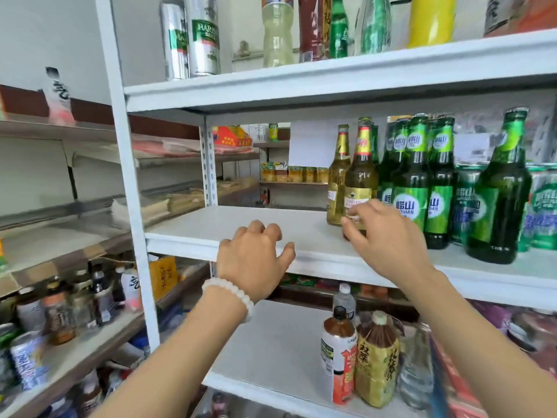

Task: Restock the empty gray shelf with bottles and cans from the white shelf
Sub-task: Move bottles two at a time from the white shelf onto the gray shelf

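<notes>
The white shelf (229,233) fills the view; its middle board is bare on the left. On that board's right stand two amber beer bottles with gold necks (360,179), then several green beer bottles (417,188) and green cans (465,200). My right hand (382,236) reaches in, fingers spread against the lower part of the nearer amber bottle without closing round it. My left hand (254,256), with a white bead bracelet at the wrist, hovers at the board's front edge, fingers loosely curled and holding nothing. The gray shelf (60,236) stands to the left.
The top board carries silver cans (193,37) and assorted bottles. Tea and water bottles (373,357) stand on the lower white board. The gray shelf's lower tier holds several small bottles and cans (75,306). A white upright post (129,188) separates the two shelves.
</notes>
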